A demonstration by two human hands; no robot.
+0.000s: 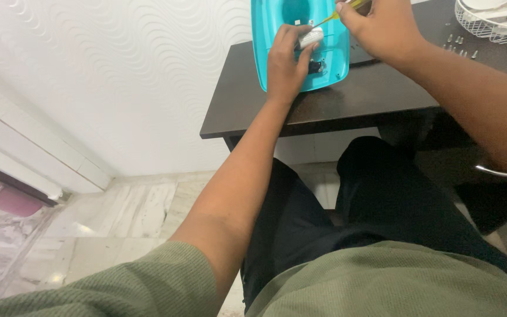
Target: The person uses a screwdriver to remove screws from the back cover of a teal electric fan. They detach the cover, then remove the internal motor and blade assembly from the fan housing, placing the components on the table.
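both hands on teal plastic shell (265, 53) atop dark table (347, 100). left hand (286, 61) pinches small white part (311, 38); right hand (382, 26) grips yellow screwdriver (338, 14).

Dark brown worktop (335, 103), small, sq-edged, against white wall. On it: teal plastic shell (277, 58) lying flat under both grips; loose small screws (459, 44) just right of right grip; white wire basket (488, 26) further right, at far corner.

A white wire basket (488, 26) and small screws (460, 46) sit on the dark table (359, 97).
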